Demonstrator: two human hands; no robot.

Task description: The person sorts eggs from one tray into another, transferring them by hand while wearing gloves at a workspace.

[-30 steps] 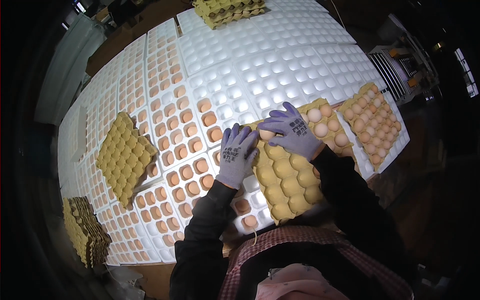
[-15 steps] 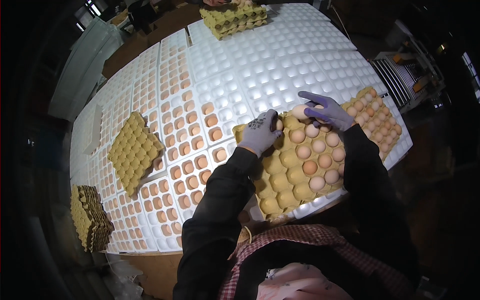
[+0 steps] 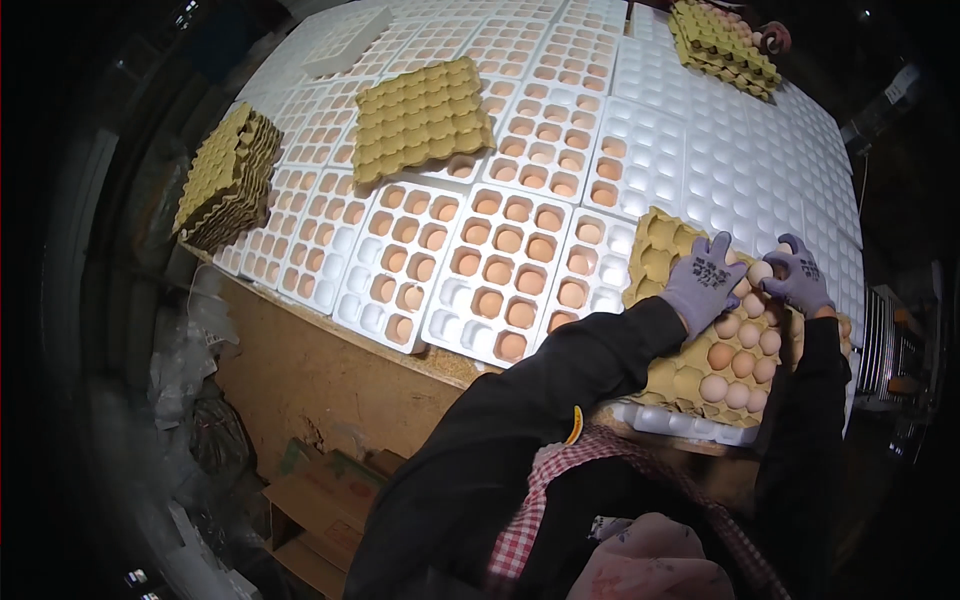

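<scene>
Under my hands lies a yellow pulp egg tray [image 3: 657, 262], with brown eggs [image 3: 744, 362] in its right part and bare cups on its left. My left hand [image 3: 703, 285], in a grey-purple glove, is over the tray with fingers bent round an egg that shows only partly. Close beside it, my right hand [image 3: 803, 280], gloved alike, has thumb and fingers closed at a pale egg [image 3: 760, 272] above the tray's far right part. White foam trays [image 3: 572, 205] spread out beyond, many of their pockets filled with eggs.
An overturned pulp tray [image 3: 420, 120] rests on the filled foam trays. Stacked pulp trays [image 3: 228, 175] stand at the left edge, and more trays with eggs [image 3: 722, 50] at the far right, beside another person's hand [image 3: 775, 38]. A cardboard box [image 3: 325, 510] lies below the table edge.
The view has swung left, so the table appears shifted to the right. My hands have come closer together over the egg tray, and my right hand's fingers have bent in.
</scene>
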